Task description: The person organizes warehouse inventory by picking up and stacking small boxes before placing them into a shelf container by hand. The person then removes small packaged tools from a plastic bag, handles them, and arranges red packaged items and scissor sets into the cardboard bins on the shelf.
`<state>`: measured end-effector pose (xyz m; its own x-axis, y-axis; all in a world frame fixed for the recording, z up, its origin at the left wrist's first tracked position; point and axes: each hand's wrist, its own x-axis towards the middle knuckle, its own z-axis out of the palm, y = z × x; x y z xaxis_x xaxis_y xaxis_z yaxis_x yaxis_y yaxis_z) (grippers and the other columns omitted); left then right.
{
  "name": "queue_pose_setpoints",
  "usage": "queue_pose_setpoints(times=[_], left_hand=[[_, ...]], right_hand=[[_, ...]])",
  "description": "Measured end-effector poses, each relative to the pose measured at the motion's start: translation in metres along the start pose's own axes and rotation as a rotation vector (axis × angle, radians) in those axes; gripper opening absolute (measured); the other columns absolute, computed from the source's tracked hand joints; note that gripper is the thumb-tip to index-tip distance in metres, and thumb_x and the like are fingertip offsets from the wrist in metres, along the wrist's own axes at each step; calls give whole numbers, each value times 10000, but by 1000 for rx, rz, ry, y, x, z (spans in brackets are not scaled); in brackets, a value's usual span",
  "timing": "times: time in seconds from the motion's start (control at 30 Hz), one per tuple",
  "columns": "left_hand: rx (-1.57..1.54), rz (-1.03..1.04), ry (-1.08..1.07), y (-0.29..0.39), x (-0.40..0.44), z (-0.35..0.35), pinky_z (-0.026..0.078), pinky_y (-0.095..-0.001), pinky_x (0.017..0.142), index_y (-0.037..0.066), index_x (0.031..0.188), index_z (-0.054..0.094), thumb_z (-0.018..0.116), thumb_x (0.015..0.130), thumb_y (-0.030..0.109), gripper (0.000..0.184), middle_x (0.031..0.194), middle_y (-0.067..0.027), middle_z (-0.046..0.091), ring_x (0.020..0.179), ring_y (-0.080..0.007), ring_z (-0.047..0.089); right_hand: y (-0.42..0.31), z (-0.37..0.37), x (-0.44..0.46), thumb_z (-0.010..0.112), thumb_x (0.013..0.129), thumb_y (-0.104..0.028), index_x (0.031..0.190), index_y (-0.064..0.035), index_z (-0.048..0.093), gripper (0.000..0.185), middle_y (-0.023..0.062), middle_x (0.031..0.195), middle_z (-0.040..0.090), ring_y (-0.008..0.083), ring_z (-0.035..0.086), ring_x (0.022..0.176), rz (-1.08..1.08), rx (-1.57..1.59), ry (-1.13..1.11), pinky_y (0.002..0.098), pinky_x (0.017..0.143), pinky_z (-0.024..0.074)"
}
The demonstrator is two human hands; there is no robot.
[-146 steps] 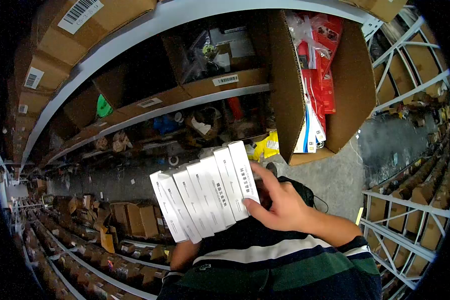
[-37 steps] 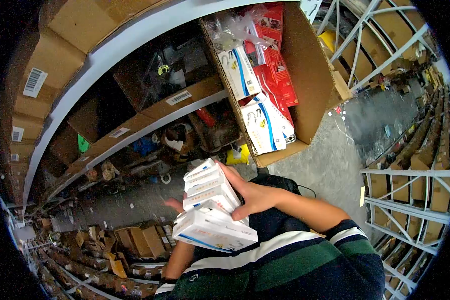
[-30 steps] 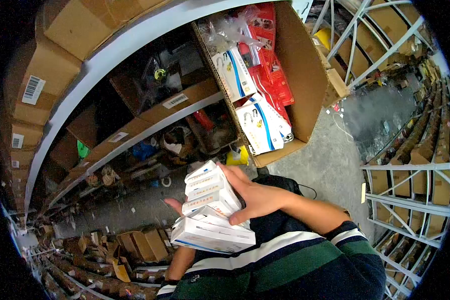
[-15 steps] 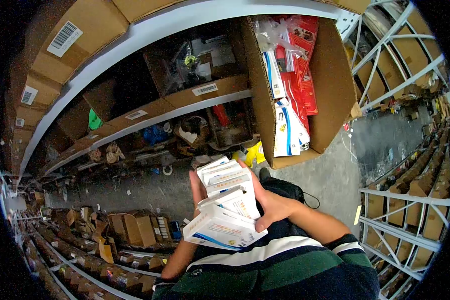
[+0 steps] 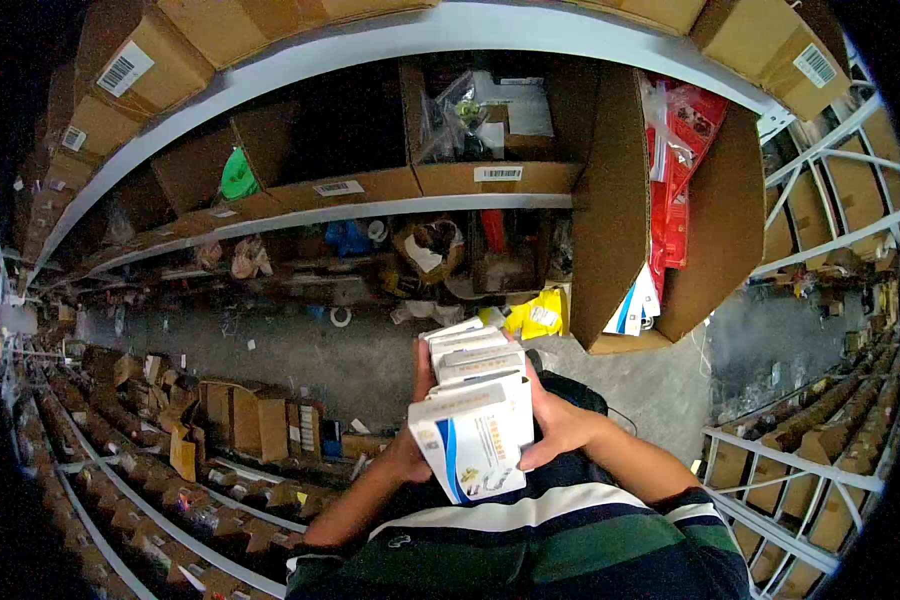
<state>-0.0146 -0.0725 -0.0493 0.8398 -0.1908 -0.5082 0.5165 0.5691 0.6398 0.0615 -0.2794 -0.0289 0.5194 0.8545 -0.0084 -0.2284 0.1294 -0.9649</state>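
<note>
Next to a long shelf rack (image 5: 370, 62), a big open cardboard box (image 5: 720, 215) stands at the right. Inside it are red packs (image 5: 676, 235), with clear plastic wrap (image 5: 656, 125) near the top and white boxes with a blue stripe (image 5: 632, 308) near the bottom end. On the shelf, a brown bin (image 5: 555, 178) with a bar code holds a clear bag (image 5: 460, 108) and flat grey packs (image 5: 528, 102). Another bin (image 5: 195, 165), farther left, has something round and green (image 5: 238, 175) in it. A yellow packet (image 5: 538, 315) lies low down, just beside the big box.

In front of the person's striped shirt (image 5: 530, 560), a row of small white boxes (image 5: 478, 365) is up in the air between the two hands. Half a second ago, the front box (image 5: 470, 450) tipped so its thin side showed most. Now its wide face shows, with a blue stripe and a picture. The big box sits farther right in the view than it did then.

The left hand (image 5: 407, 452) is against the left side of the row, fingers pointing up along it. The right hand (image 5: 562, 422) presses the other side, its thumb at the front box's edge. Both hands are squeezed tight on the row.
</note>
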Motion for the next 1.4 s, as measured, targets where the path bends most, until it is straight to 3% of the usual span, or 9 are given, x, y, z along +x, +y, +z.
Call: queue_pose_setpoints(times=[0.07,0.17,0.3,0.33,0.47,0.67,1.07,1.17,1.4], left_hand=[[14,31,13,-4,-6,-11,382,-450,1039,42,1445,273,507,669,837,1135,1418,-164,398,1259,-303,436],[58,95,21,-6,-14,-26,414,-444,1020,42,1435,298,544,670,820,1119,1398,-157,434,1231,-294,479],[186,205,-11,-5,-4,-42,457,-436,996,40,1422,330,593,672,798,1098,1370,-147,483,1194,-281,537],[265,192,-104,-1,3,-44,237,-495,1068,62,1466,142,502,661,854,1185,1467,-165,179,1316,-313,206],[389,318,-196,31,12,-32,6,-530,1144,71,1516,19,422,700,870,1211,1579,-158,-72,1446,-330,-105],[448,491,-148,42,13,-43,-5,-517,1144,72,1515,108,431,771,794,1086,1567,-179,75,1451,-341,-36],[351,659,-80,80,-10,-65,-23,-518,1146,82,1517,17,394,800,789,1076,1569,-186,-25,1444,-343,-94],[427,671,30,60,-18,-70,-23,-525,1140,92,1518,-26,343,824,785,1048,1567,-204,-67,1433,-385,-119],[420,704,425,-1,3,-51,48,-566,1119,79,1517,-13,339,771,838,1121,1522,-325,-84,1406,-505,-40]], right_hand=[[5,3,2,851,558,-519,1469,-51,-183,1456,171,1534,112,277,163,1407,-25,-22,36,421,1141,168],[12,7,7,831,605,-502,1461,-64,-230,1432,167,1560,-23,273,10,1439,79,139,24,423,1153,62],[8,12,16,783,632,-492,1476,-57,-171,1346,169,1544,54,286,72,1429,202,298,97,424,1149,109],[6,13,20,778,630,-480,1479,-55,-155,1331,170,1539,75,291,90,1426,225,322,116,425,1147,122],[12,16,27,782,610,-462,1486,-53,-100,1309,182,1511,158,311,151,1414,223,323,184,432,1137,175],[31,41,33,800,558,-475,1486,-78,-20,1302,180,1456,275,323,317,1349,263,382,333,448,1084,322],[12,52,85,727,636,-556,1463,12,146,1159,194,1412,375,297,418,1285,188,139,365,429,1042,368],[37,50,72,783,616,-434,1356,61,362,985,189,1233,575,312,631,1046,195,272,439,426,891,539],[61,-18,50,759,652,-444,1356,51,378,941,189,1254,560,330,599,1083,345,237,258,435,926,501]])
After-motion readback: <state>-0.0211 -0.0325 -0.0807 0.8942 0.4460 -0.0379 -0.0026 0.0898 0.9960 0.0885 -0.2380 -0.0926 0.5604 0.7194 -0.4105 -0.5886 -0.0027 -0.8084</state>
